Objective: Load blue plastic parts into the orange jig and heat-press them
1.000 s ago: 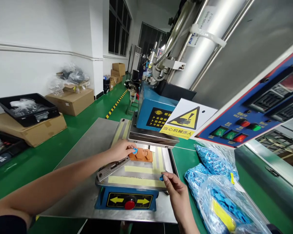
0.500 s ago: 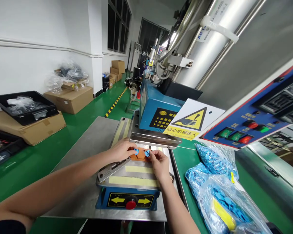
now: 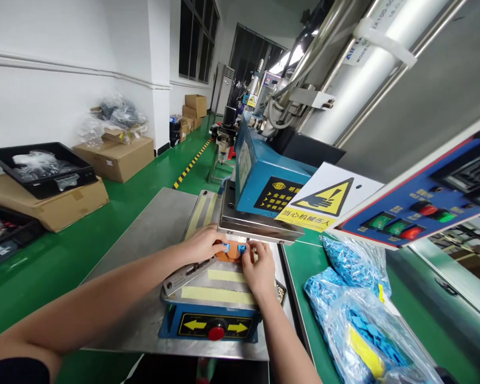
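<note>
Under the press head (image 3: pixel 260 226) lies an orange fixture block (image 3: pixel 230 255) on the taped machine bed. At its left end my left hand (image 3: pixel 203 245) has thumb and finger closed on a small blue plastic piece (image 3: pixel 226 247). Over the block's right end, my right hand (image 3: pixel 260 266) has its fingertips pinched at a second blue plastic piece (image 3: pixel 242 248), which sits on or just at the block. Fingers partly cover both pieces. A slotted metal bar (image 3: pixel 186 276) lies beneath my left wrist.
A red button (image 3: pixel 216 333) is on the machine's front. A tray of small brass-coloured parts (image 3: pixel 280 292) stands right of my right wrist. Bags of blue pieces (image 3: pixel 360 320) lie farther right. The warning sign (image 3: pixel 328 194) and control panel (image 3: pixel 416 208) overhang the right side.
My right hand has brought its blue piece down against the orange block, turning it slightly. My left hand stays at the left piece. The camera view has shifted a little.
</note>
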`<action>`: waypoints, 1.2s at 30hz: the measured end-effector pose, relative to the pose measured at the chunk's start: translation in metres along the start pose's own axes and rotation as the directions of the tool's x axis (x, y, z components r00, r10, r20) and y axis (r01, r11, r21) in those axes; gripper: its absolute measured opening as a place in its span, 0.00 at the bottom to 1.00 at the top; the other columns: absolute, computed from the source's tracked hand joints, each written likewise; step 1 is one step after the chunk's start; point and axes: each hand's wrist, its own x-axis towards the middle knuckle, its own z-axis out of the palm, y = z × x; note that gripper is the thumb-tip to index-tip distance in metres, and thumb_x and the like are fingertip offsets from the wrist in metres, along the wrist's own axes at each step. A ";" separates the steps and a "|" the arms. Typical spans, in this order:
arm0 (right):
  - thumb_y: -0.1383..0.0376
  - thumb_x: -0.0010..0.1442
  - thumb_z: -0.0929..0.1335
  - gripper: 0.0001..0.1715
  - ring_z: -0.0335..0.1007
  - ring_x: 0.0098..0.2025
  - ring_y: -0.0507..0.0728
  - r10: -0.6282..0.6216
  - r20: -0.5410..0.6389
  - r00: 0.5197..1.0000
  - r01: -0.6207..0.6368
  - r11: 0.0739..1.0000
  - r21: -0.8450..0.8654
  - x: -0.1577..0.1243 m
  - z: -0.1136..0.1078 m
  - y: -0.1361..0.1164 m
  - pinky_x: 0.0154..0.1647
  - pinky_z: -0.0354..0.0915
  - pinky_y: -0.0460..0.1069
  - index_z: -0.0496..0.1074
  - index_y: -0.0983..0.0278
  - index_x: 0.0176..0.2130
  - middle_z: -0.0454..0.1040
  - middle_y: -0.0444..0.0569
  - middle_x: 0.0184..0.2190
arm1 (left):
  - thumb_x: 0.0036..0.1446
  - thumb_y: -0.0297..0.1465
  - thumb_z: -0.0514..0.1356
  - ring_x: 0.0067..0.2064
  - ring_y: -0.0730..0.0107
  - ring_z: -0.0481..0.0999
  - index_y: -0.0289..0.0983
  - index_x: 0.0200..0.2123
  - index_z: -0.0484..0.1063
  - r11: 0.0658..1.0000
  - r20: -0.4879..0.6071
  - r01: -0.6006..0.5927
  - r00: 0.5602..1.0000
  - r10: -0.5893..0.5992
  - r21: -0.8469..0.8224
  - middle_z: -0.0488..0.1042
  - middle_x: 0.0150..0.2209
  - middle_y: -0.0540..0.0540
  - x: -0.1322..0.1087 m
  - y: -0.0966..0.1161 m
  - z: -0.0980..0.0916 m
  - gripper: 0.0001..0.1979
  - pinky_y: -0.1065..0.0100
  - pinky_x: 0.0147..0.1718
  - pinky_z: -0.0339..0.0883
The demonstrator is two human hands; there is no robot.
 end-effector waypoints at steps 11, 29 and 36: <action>0.67 0.62 0.62 0.17 0.61 0.50 0.64 -0.353 0.188 0.917 0.379 0.916 -0.129 0.000 -0.012 0.001 0.49 0.65 0.60 0.74 0.64 0.48 0.72 0.57 0.47 | 0.56 0.36 0.57 0.30 0.66 0.71 0.41 0.39 0.78 1.000 0.037 0.019 0.999 -0.018 -0.007 0.75 0.30 0.47 0.000 -0.002 0.003 0.12 0.68 0.32 0.59; 0.61 0.58 0.62 0.19 0.75 0.41 0.63 0.262 0.061 0.963 -0.266 0.960 0.081 -0.049 -0.067 0.111 0.43 0.70 0.58 0.75 0.67 0.44 0.78 0.58 0.40 | 0.56 0.45 0.55 0.41 0.60 0.77 0.38 0.40 0.75 0.935 -0.189 0.146 0.958 -0.215 -0.323 0.78 0.42 0.43 -0.040 -0.027 -0.004 0.18 0.65 0.39 0.69; 0.76 0.51 0.62 0.26 0.68 0.52 0.59 0.106 0.516 0.850 -0.025 0.987 -0.161 -0.069 -0.052 0.116 0.54 0.63 0.52 0.75 0.65 0.47 0.75 0.54 0.48 | 0.61 0.42 0.51 0.51 0.60 0.72 0.41 0.44 0.75 0.986 -0.134 -0.137 0.980 0.149 0.092 0.75 0.47 0.44 -0.043 -0.006 -0.004 0.18 0.61 0.50 0.64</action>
